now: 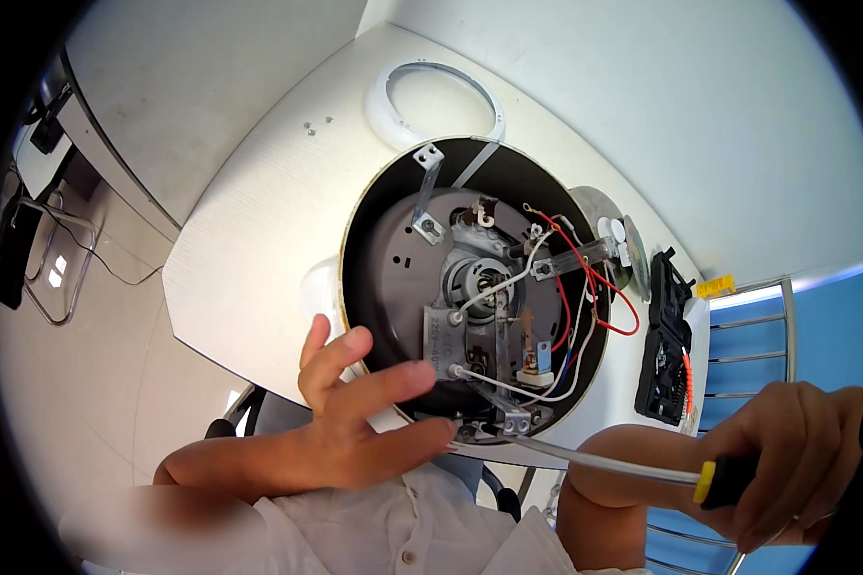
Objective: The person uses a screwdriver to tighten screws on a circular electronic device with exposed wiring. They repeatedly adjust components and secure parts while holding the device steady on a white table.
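Observation:
The open underside of a round cooker-like appliance [403, 316] faces up on the table, its dark inside showing a heating plate, metal brackets and wires. My right hand [786, 460] grips a screwdriver [623, 460] by its black and yellow handle. The long shaft runs left to the metal bracket [516, 420] at the near rim; whether its tip sits in a screw, I cannot tell. Over the near left rim, my left hand [364, 412] is open with fingers spread, its fingertips close to the metal heater plate [441, 345]. White wires [508, 383] and red wires [633, 316] loop above the inside.
A white plastic ring [384, 115] lies behind the appliance, with several small screws [312, 129] to its left. At right are a black tool case [657, 374], a round metal disc [594, 203] and a yellow item [715, 287]. A metal-railed chair [786, 335] stands beyond the table's right edge.

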The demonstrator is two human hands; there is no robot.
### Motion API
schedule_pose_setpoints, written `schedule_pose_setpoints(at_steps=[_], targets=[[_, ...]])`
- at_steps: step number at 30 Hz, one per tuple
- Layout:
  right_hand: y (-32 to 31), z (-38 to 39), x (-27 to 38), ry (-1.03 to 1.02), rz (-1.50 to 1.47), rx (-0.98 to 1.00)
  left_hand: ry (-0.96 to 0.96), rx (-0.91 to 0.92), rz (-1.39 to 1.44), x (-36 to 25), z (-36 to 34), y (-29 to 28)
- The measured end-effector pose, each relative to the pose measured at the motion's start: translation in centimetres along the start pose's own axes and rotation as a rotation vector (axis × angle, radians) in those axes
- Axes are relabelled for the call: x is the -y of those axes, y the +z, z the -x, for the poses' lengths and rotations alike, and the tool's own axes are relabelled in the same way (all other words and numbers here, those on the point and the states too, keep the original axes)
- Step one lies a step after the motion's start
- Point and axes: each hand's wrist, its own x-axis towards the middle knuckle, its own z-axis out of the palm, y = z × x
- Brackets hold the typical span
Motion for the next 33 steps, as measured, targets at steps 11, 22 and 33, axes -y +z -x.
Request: schedule_pose_setpoints(at_steps=[11, 22, 33], targets=[[0.0, 0.1, -3.7, -0.188, -0.126, 0.056, 0.088, -0.256, 0.144, 1.3, 0.0, 2.8], [-2.5, -1.6, 0.5, 0.341, -0.291, 0.213, 0.02, -0.342, 0.097, 0.9, 0.2, 3.4], [-2.3, -1.3, 1.6, 0.34, -0.225, 0.219, 0.058, -0.342, 0.112, 1.3, 0.3, 3.4]])
